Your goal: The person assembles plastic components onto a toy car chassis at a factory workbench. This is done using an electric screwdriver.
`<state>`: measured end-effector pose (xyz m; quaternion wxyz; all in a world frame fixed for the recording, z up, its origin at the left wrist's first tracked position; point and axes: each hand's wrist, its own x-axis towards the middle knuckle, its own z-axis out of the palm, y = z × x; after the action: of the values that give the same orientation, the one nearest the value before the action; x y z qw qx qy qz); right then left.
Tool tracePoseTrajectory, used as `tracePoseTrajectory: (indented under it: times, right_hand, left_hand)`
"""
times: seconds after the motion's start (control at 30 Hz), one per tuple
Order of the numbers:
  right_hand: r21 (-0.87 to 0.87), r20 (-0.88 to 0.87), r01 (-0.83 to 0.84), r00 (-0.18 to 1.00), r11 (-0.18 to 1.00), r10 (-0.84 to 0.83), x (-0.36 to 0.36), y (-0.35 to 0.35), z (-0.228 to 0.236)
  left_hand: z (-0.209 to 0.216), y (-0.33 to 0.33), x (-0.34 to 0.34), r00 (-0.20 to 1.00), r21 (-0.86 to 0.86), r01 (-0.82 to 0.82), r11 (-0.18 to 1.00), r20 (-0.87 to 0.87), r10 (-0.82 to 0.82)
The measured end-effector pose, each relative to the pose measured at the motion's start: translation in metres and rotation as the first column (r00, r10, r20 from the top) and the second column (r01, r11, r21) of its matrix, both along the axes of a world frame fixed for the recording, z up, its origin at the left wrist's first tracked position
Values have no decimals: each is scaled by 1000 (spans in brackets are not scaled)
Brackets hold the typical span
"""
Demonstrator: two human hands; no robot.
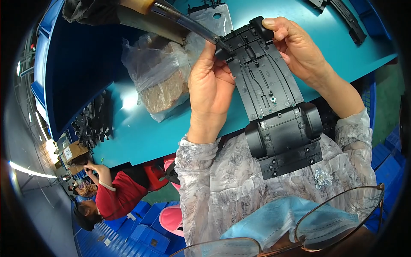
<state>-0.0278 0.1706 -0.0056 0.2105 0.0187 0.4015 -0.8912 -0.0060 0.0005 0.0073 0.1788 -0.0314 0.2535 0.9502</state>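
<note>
I have a long black plastic chassis plate (274, 107) held up over the near edge of the teal table (141, 132), its wide end hanging down toward my lap. The risk I see is at the chassis's far end: a powered screwdriver (188, 23) comes in from above the chassis, its tip meeting a corner there. If the tip skids off the screw, it could slip into my left fingers right beside it, or the plate could twist out of my grip, since only its far end is held.

My left hand (212, 83) is closed on the chassis's far left corner, thumb and fingers pinching the edge. My right hand (295, 47) curls over the far right corner, fingers folded around it. A plastic bag of small brownish parts (160, 75) lies on the table left of the chassis.
</note>
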Motion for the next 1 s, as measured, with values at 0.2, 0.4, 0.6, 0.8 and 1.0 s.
tracePoseTrajectory:
  times: [0.2, 0.4, 0.6, 0.8, 1.0]
  right_hand:
    - [37, 22, 52, 998, 998, -53, 2, -2, 6]
    - [-21, 1, -19, 1000, 1000, 19, 0, 2, 0]
    - [-11, -2, 6, 1000, 1000, -6, 2, 1, 2]
    - [-16, -16, 17, 1000, 1000, -18, 3, 1, 1]
    - [-42, -33, 7, 999, 999, -8, 3, 1, 1]
  left_hand:
    - [1, 2, 0, 999, -24, -36, 999, 13, 37]
    - [2, 0, -1, 1000, 3, 15, 1000, -3, -15]
    - [2, 1, 0, 1000, -11, -8, 1000, 8, 8]
    - [1, -2, 0, 999, 23, 40, 999, -26, -40]
    - [4, -1, 0, 1000, 22, 21, 1000, -4, -21]
